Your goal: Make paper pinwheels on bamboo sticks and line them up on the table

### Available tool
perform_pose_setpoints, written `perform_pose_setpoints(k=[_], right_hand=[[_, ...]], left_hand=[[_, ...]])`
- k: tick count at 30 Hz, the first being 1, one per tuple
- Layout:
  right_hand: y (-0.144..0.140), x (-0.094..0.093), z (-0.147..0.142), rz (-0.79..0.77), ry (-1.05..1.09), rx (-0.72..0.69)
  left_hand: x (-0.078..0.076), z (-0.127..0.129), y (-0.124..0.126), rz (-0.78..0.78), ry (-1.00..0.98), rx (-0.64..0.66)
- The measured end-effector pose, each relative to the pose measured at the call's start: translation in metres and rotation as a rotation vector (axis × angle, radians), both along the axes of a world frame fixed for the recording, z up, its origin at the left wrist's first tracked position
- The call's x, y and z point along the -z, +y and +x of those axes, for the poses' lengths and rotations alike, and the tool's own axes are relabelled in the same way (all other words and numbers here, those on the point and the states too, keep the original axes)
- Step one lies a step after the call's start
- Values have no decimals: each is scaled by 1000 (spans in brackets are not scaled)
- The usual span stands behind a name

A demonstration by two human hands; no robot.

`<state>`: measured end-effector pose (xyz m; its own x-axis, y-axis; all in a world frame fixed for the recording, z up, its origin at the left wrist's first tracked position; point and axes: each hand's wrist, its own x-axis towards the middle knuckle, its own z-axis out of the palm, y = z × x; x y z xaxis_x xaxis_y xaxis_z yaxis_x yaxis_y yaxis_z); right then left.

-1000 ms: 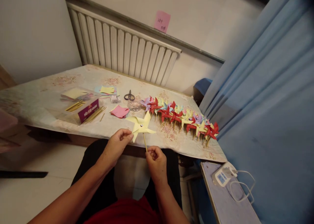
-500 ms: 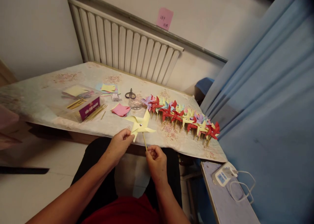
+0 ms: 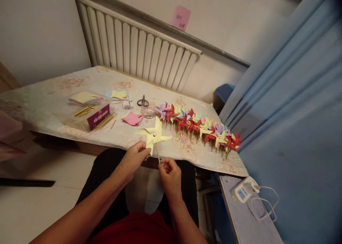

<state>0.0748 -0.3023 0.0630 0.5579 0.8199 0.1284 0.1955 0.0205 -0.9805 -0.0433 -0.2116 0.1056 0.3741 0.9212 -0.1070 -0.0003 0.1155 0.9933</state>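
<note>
A pink sticky note point(image 3: 181, 18) on the wall above the radiator point(image 3: 139, 48) carries handwritten marks, maybe numbers, too small to read surely. A purple box point(image 3: 98, 116) on the table below the radiator has light print, but it is not legible.

Dim, warm indoor light (soft shadows), wide-angle bending at edges

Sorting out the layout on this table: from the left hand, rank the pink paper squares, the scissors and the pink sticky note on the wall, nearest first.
From the left hand:
1. Pink paper squares, on the table just beyond it.
2. Scissors, farther back on the table.
3. Pink sticky note, up on the wall above the radiator.
</note>
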Motion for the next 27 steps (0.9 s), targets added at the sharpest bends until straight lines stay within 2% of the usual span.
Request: perform_pose_setpoints(k=[16,22,27], right_hand=[[2,-4,-11,12,87,13],[2,-6,-11,18,102,19],[1,-7,-13,17,92,10]], left_hand=[[-2,9,-6,-24,-19,28],[-4,7,-7,-82,-99,102],[-4,8,-7,-87,-119,109]])
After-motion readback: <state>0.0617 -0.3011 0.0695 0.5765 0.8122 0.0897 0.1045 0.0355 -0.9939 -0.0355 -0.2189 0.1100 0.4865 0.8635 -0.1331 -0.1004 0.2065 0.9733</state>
